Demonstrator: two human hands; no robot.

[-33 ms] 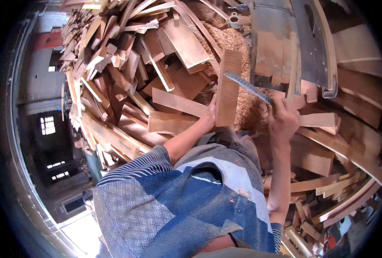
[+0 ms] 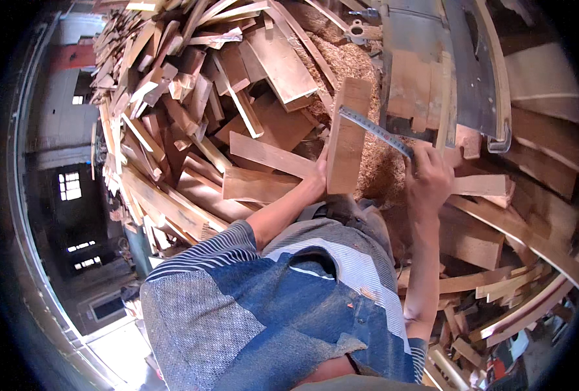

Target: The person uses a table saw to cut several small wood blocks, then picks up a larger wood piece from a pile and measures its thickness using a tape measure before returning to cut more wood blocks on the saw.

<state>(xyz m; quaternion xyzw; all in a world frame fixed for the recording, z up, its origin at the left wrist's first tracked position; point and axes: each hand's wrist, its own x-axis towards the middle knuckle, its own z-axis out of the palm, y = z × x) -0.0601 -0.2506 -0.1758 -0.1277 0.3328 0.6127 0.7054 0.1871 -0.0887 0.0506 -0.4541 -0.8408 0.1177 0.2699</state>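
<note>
My left hand (image 2: pixel 319 174) grips the left edge of a short wooden board (image 2: pixel 347 156), held upright in front of my waist; the board hides part of its fingers. My right hand (image 2: pixel 429 177) is closed at the near end of a narrow steel tape measure blade (image 2: pixel 375 131). That blade slopes up to the left, and its far end lies across the upper part of the board's face. The tape's case, if it is in my right hand, is hidden by the fingers.
A large heap of wood offcuts (image 2: pixel 195 111) spreads at the left. Wood shavings (image 2: pixel 366 58) cover the ground behind the board. A worn machine table (image 2: pixel 416 78) stands at the far right, and more planks (image 2: pixel 478 241) lie beside my right forearm.
The board's top has tipped very slightly to the right. My hands and the tape blade stay in nearly the same place.
</note>
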